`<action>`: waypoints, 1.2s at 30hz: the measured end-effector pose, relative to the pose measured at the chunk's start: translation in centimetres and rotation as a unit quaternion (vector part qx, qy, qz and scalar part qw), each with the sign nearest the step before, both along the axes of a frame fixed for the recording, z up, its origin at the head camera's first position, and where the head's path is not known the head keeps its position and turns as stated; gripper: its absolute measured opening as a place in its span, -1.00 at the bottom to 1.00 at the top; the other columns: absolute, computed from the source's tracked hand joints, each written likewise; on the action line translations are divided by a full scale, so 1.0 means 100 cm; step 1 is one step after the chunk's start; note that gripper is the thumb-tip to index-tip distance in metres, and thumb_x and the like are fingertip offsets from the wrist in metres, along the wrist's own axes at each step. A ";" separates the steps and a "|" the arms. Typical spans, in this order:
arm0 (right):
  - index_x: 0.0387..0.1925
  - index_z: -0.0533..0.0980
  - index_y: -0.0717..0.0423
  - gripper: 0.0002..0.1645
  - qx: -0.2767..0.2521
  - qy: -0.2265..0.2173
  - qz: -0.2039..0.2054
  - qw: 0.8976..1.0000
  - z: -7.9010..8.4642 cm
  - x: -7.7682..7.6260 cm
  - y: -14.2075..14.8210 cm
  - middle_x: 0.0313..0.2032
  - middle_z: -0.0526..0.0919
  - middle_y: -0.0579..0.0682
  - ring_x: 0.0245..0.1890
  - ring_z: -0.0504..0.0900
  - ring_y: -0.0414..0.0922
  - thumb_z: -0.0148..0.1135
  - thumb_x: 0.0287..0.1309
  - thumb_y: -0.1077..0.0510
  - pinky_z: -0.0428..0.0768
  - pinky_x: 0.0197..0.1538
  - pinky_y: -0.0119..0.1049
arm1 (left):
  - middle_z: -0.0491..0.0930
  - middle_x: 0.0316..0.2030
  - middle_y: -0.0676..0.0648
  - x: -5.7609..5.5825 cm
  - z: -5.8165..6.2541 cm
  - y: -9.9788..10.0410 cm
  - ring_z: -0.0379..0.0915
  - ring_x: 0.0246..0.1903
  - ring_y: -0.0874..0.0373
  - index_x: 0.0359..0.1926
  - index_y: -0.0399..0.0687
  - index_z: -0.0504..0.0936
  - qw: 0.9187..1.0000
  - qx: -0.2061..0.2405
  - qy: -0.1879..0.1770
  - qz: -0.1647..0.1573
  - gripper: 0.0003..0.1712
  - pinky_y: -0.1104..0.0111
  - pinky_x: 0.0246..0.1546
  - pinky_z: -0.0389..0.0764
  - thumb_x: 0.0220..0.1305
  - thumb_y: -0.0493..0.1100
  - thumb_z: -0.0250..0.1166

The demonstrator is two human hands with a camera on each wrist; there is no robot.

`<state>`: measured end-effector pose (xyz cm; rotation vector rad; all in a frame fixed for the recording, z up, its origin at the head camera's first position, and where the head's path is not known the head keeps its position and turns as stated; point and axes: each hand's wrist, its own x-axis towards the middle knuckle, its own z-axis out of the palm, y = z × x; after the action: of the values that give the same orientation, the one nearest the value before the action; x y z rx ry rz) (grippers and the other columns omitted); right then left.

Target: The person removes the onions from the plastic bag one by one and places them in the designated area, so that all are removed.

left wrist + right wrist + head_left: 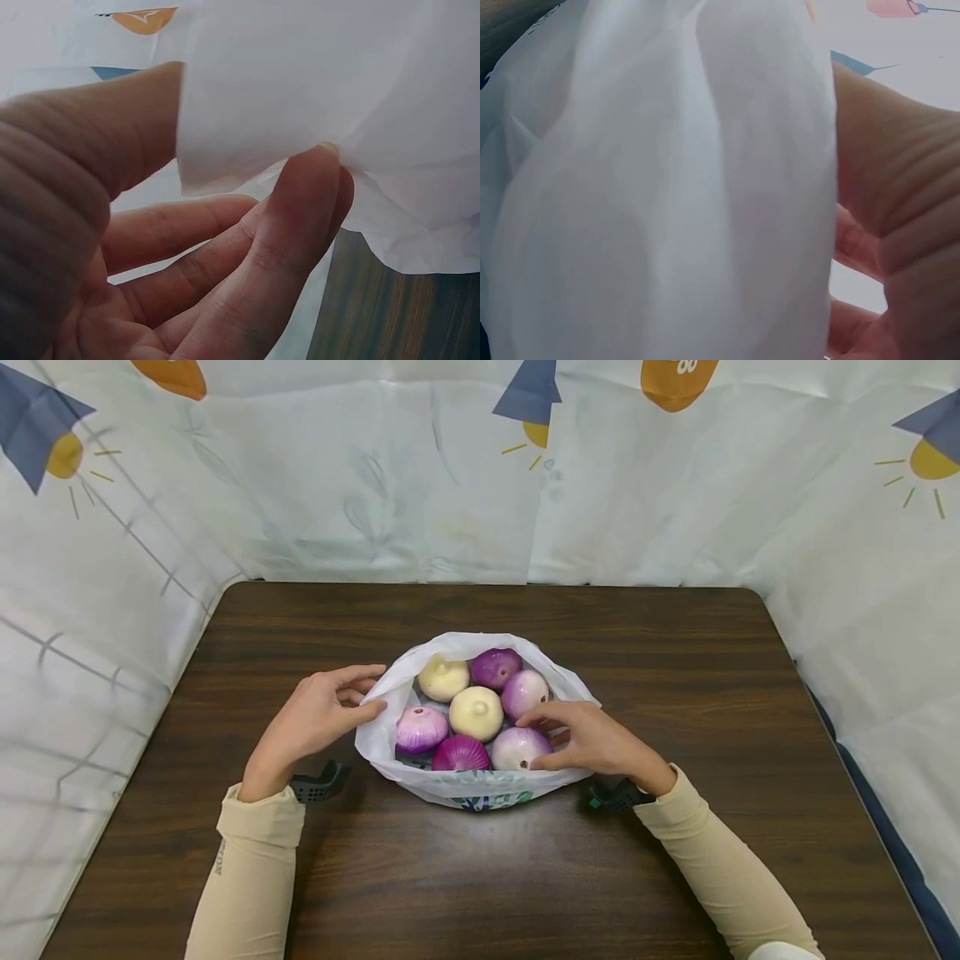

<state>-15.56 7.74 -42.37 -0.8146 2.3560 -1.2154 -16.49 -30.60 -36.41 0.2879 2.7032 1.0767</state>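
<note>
A white plastic bag [388,758] stands with its mouth wide apart, and several purple onions [461,752] and two pale peeled-looking onions [476,713] lie inside. My left hand [326,710] pinches the bag's left rim; in the left wrist view the thumb goes behind the plastic while a finger presses its near side. My right hand [592,735] reaches over the right rim. Its thumb and fingers are curled about the light purple onion [517,748] at the lower right. In the right wrist view the bag's side [667,195] hides the fingertips and the onion.
The bag rests on a dark brown wooden table [480,877]. White printed curtains [450,493] hang behind the table and at both sides. A dark wrist camera [321,782] sits at the left wrist and another camera [621,796] at the right.
</note>
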 end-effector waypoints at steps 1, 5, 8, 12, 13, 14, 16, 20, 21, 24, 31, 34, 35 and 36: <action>0.09 0.63 -0.02 -0.45 0.000 -0.002 0.001 1.000 0.000 0.000 0.000 0.12 0.70 -0.04 0.08 0.73 -0.10 0.60 0.03 0.10 0.74 0.10 -0.28 | 0.73 0.11 -0.20 0.000 0.000 0.000 0.70 -0.09 0.17 0.38 -0.11 0.54 1.000 0.000 0.000 0.000 -0.38 0.61 -0.19 0.58 0.35 -0.05 0.39; 0.08 0.63 -0.04 -0.46 -0.001 -0.005 0.003 1.000 -0.002 -0.001 0.000 0.09 0.72 -0.06 0.07 0.73 -0.12 0.60 0.04 0.09 0.74 0.10 -0.29 | 0.71 0.14 -0.19 0.000 -0.001 -0.001 0.70 -0.08 0.14 0.39 -0.09 0.54 1.000 0.002 -0.003 0.001 -0.38 0.61 -0.18 0.59 0.36 -0.05 0.39; 0.08 0.63 -0.05 -0.46 -0.001 -0.007 0.004 1.000 -0.002 -0.002 0.000 0.07 0.73 -0.06 0.07 0.71 -0.13 0.61 0.03 0.08 0.74 0.09 -0.29 | 0.71 0.13 -0.19 0.000 -0.002 -0.002 0.70 -0.06 0.10 0.39 -0.08 0.53 1.000 0.004 -0.004 0.002 -0.38 0.61 -0.18 0.59 0.36 -0.05 0.39; 0.07 0.63 -0.06 -0.46 -0.003 -0.008 0.005 1.000 -0.002 -0.002 0.000 0.06 0.72 -0.07 0.07 0.69 -0.13 0.61 0.03 0.08 0.74 0.08 -0.28 | 0.72 0.13 -0.18 0.001 -0.003 -0.002 0.70 -0.07 0.11 0.39 -0.08 0.54 1.000 0.002 -0.002 0.001 -0.38 0.61 -0.18 0.59 0.36 -0.06 0.38; 0.07 0.63 -0.06 -0.46 -0.004 -0.008 0.005 1.000 -0.002 -0.002 0.000 0.05 0.72 -0.07 0.07 0.69 -0.13 0.61 0.03 0.08 0.74 0.08 -0.27 | 0.72 0.13 -0.18 0.001 -0.003 -0.002 0.70 -0.07 0.11 0.39 -0.08 0.54 1.000 0.001 -0.001 0.001 -0.38 0.60 -0.18 0.59 0.36 -0.06 0.38; 0.07 0.63 -0.06 -0.46 -0.005 -0.007 0.005 1.000 -0.002 -0.002 0.000 0.05 0.72 -0.07 0.07 0.69 -0.13 0.61 0.02 0.08 0.74 0.09 -0.27 | 0.72 0.13 -0.18 0.001 -0.004 -0.002 0.70 -0.07 0.11 0.39 -0.08 0.54 1.000 0.001 -0.001 0.001 -0.38 0.60 -0.18 0.59 0.36 -0.06 0.38; 0.07 0.63 -0.06 -0.46 -0.008 -0.004 0.005 1.000 -0.001 -0.002 -0.001 0.06 0.71 -0.07 0.06 0.69 -0.13 0.62 0.02 0.09 0.74 0.09 -0.27 | 0.71 0.14 -0.18 0.001 -0.004 -0.003 0.69 -0.07 0.12 0.39 -0.08 0.53 1.000 0.000 -0.003 0.001 -0.38 0.60 -0.19 0.59 0.36 -0.06 0.38; 0.07 0.63 -0.06 -0.43 -0.022 -0.005 -0.004 1.000 0.002 -0.001 0.000 0.09 0.69 -0.06 0.05 0.70 -0.12 0.64 -0.02 0.09 0.75 0.09 -0.26 | 0.72 0.13 -0.18 0.001 -0.004 -0.004 0.69 -0.09 0.18 0.39 -0.08 0.54 1.000 -0.003 0.000 0.002 -0.38 0.61 -0.18 0.58 0.35 -0.06 0.39; 0.07 0.63 -0.06 -0.42 -0.026 -0.006 -0.007 1.000 0.003 -0.001 0.000 0.09 0.69 -0.06 0.05 0.70 -0.12 0.65 -0.03 0.09 0.75 0.09 -0.26 | 0.72 0.13 -0.17 0.000 -0.004 -0.004 0.69 -0.09 0.19 0.38 -0.08 0.54 1.000 -0.003 0.000 0.002 -0.39 0.62 -0.18 0.58 0.35 -0.06 0.39; 0.09 0.64 -0.07 -0.39 -0.036 -0.011 -0.020 0.999 0.006 0.000 0.002 0.11 0.69 -0.04 0.06 0.71 -0.10 0.66 -0.05 0.08 0.75 0.09 -0.24 | 0.72 0.13 -0.17 -0.001 -0.004 -0.005 0.70 -0.08 0.17 0.38 -0.08 0.55 1.000 -0.005 0.003 0.002 -0.40 0.62 -0.18 0.57 0.36 -0.06 0.38; 0.14 0.62 -0.02 -0.35 -0.048 -0.005 -0.039 0.998 0.012 0.001 0.008 0.13 0.70 -0.01 0.08 0.73 -0.05 0.66 -0.04 0.10 0.75 0.10 -0.19 | 0.72 0.14 -0.20 -0.002 -0.002 -0.005 0.72 0.00 -0.04 0.38 -0.08 0.55 1.000 -0.003 0.006 -0.003 -0.39 0.64 -0.17 0.56 0.36 -0.04 0.39; 0.14 0.63 -0.02 -0.34 -0.052 0.003 -0.042 0.998 0.015 0.000 0.010 0.13 0.70 -0.02 0.08 0.74 -0.05 0.67 -0.06 0.10 0.75 0.11 -0.19 | 0.71 0.14 -0.19 -0.001 -0.002 -0.005 0.71 0.04 -0.04 0.38 -0.04 0.55 1.000 0.007 0.010 -0.003 -0.38 0.66 -0.15 0.57 0.35 -0.01 0.40; 0.15 0.63 -0.02 -0.33 -0.053 0.004 -0.043 0.998 0.015 0.000 0.011 0.14 0.70 -0.03 0.08 0.74 -0.04 0.67 -0.06 0.10 0.75 0.11 -0.19 | 0.71 0.15 -0.19 -0.001 -0.002 -0.004 0.70 0.06 -0.04 0.38 -0.03 0.55 1.000 0.014 0.011 -0.004 -0.37 0.66 -0.12 0.58 0.34 -0.01 0.41; 0.15 0.63 -0.02 -0.33 -0.054 0.005 -0.043 0.998 0.016 0.000 0.011 0.14 0.70 -0.02 0.09 0.74 -0.04 0.67 -0.06 0.10 0.75 0.11 -0.18 | 0.69 0.17 -0.18 0.000 -0.002 -0.004 0.69 0.08 -0.03 0.38 -0.02 0.55 1.000 0.023 0.013 -0.005 -0.37 0.66 -0.10 0.60 0.34 0.00 0.42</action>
<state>-15.58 8.85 -40.78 -0.7611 2.3718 -1.3885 -16.53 -31.03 -36.60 0.3246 2.7004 1.1401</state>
